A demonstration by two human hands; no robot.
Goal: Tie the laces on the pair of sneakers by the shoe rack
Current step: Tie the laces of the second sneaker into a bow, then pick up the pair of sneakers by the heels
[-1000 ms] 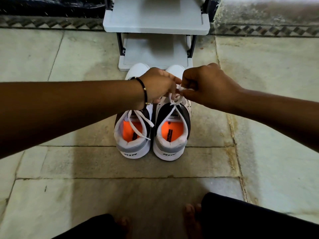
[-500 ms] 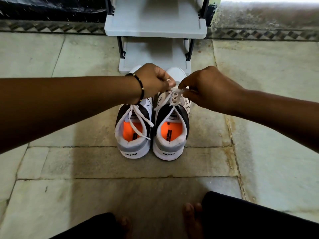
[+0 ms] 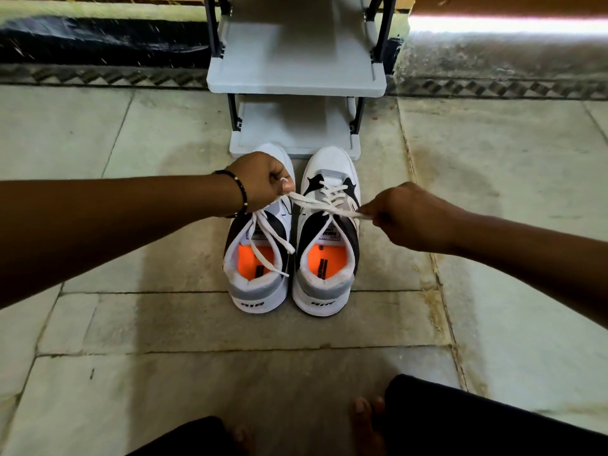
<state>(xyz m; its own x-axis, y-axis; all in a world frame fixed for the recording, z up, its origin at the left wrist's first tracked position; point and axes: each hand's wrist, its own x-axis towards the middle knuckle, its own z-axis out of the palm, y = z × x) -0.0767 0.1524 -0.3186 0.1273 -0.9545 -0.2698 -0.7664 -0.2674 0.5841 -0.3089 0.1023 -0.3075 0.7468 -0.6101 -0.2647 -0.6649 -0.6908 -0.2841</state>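
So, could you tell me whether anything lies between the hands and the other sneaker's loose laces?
Nothing visible does. The left sneaker's laces lie loose across its opening, uncovered, just below the left hand. Both hands are busy, though: the left and the right hand each pinch an end of the right sneaker's lace, pulled taut.

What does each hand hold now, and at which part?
Each hand pinches one end of the right sneaker's lace: the left hand over the left sneaker, the right hand beside the right sneaker.
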